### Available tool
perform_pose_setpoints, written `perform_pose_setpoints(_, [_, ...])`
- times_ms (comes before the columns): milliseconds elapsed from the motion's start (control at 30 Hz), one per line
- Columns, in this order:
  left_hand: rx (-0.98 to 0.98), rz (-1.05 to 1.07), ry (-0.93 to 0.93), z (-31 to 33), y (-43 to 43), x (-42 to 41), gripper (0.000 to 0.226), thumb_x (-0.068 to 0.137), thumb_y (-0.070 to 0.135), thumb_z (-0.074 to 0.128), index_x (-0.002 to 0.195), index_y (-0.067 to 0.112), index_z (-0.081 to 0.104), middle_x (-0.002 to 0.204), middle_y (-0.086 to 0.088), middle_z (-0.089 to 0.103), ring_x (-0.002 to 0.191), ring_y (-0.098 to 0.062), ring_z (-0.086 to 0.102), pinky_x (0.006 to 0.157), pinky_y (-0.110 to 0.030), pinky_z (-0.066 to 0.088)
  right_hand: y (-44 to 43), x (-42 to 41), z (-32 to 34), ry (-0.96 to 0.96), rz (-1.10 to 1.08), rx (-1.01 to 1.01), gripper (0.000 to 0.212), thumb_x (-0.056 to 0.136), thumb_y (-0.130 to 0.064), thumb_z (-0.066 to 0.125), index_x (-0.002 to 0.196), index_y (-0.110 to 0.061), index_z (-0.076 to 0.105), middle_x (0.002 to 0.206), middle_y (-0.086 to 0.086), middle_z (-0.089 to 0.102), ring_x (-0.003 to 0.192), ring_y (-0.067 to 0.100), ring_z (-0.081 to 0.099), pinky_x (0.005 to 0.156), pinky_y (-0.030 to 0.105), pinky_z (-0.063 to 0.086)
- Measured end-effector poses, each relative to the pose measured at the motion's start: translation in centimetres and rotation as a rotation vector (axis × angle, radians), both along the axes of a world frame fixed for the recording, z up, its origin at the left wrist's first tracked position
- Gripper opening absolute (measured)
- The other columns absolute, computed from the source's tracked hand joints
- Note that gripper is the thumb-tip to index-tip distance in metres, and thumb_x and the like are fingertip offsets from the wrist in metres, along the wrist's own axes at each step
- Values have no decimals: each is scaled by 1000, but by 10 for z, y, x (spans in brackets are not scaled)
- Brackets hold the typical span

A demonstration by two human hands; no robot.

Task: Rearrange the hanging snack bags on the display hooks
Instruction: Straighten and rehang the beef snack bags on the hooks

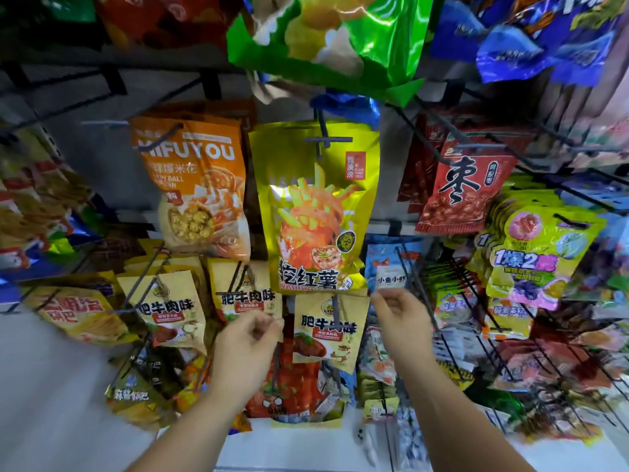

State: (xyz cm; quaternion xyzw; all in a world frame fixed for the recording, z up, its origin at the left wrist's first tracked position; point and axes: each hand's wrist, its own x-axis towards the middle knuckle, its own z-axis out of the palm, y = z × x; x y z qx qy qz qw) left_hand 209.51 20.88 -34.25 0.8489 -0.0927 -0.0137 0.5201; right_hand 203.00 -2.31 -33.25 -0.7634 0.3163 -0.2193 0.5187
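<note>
hands raised under yellow bag (pixel 316 206); it hangs on centre hook (pixel 322 137), between orange bag (pixel 200 185) and red bag (pixel 463 192).
left hand (pixel 246 342): fingers loosely curled, nothing seen in them. right hand (pixel 396 318): thumb and forefinger close together at the yellow bag's lower right corner; cannot tell if they pinch it. risks, as judged: a tug from that corner could tear the hang hole or swing the bag off the hook's end; the beef bag (pixel 328 330) just below could get knocked loose. blur smears the small print; the hole on the hook is hard to make out; green bag (pixel 381 46) is cut off at top; hook bases are hidden behind packs.
</note>
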Motion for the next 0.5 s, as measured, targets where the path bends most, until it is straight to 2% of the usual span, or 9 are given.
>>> perform_pose_setpoints(67, [18,-31,83,-14,-11,11,10,99,30,69,99,20,70,95,13,70,94,-10,67,86,-39,54,-2,6,-10,99,85,18,40,101,-39,65,135,-18,62,130,-2,67,120,21,64,99,46,54])
perform_pose_setpoints(133, [14,-67,191,-21,-25,23,33,102,31,64,132,17,62,124,11,62,117,-19,62,97,-35,48,-4,11,-13,154,155,40,53,103,-39,61,152,-23,47,149,2,56,131,24,58,102,50,53])
perform_pose_setpoints(167, [1,-82,237,-25,-33,29,46,103,31,62,146,17,53,136,8,56,128,-22,57,104,-36,46,-5,14,-16,173,186,51,55,104,-39,59,155,-27,42,151,5,54,131,28,58,100,52,54])
perform_pose_setpoints(233, [6,-107,269,-33,-47,42,58,104,34,60,157,22,41,154,3,48,140,-25,50,114,-44,44,-5,20,-20,226,237,38,55,105,-37,58,157,-31,40,138,14,62,123,39,62,93,55,57])
perform_pose_setpoints(300, [45,-120,277,-43,-57,53,55,103,39,59,155,29,42,151,3,51,134,-26,54,110,-49,49,-6,25,-24,268,250,-17,50,106,-35,57,154,-28,44,109,1,65,100,38,68,75,41,58])
perform_pose_setpoints(367, [64,-115,277,-52,-66,60,46,102,41,59,146,29,51,140,0,60,120,-27,62,98,-49,57,-8,30,-29,287,235,-90,44,105,-33,57,148,-23,50,86,-8,54,70,20,59,56,25,46])
perform_pose_setpoints(433, [98,-77,232,-51,-73,60,27,104,36,57,128,23,59,118,-5,67,102,-30,67,85,-48,59,-10,32,-33,290,228,-145,41,105,-32,58,144,-20,54,79,-8,50,62,10,51,52,19,39])
perform_pose_setpoints(500, [133,-58,186,-49,-76,58,11,106,30,56,110,20,57,99,-4,65,90,-32,64,77,-47,54,-12,34,-38,286,224,-140,38,105,-29,58,142,-19,56,78,-9,51,62,8,51,48,14,37])
